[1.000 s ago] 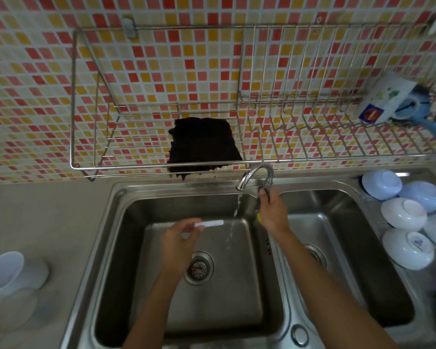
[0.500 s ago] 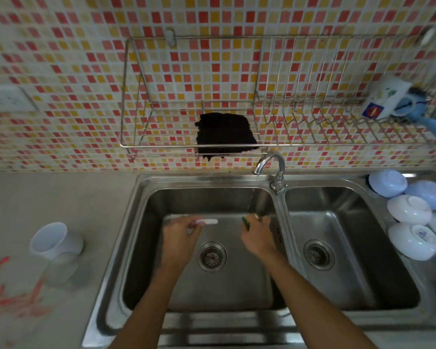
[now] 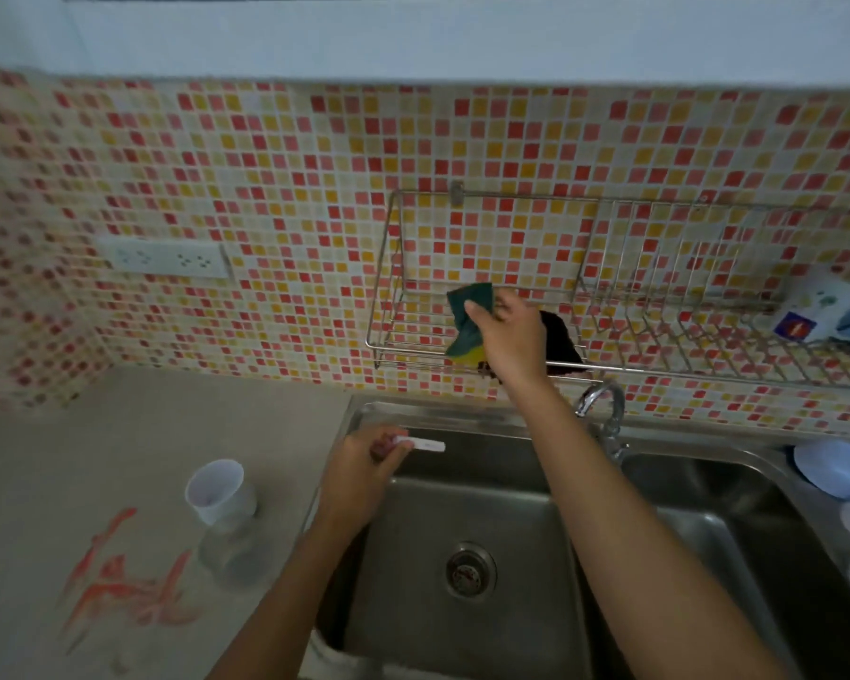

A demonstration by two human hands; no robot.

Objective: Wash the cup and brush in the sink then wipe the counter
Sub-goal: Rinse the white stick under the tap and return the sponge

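My left hand grips a small white brush over the back left rim of the left sink basin. My right hand is raised to the wire wall rack and pinches a green and yellow sponge there. A white plastic cup stands on the grey counter left of the sink. Red smears mark the counter in front of the cup. A dark cloth lies in the rack, partly hidden behind my right hand.
The curved tap stands between the two basins with no water running. Upturned white and blue bowls sit at the right edge. A white packet lies at the rack's right end. A wall socket is above the counter.
My right hand rose from the basin to the wall rack with the sponge. My left hand moved left to the sink rim with the brush. The water stopped a second ago.
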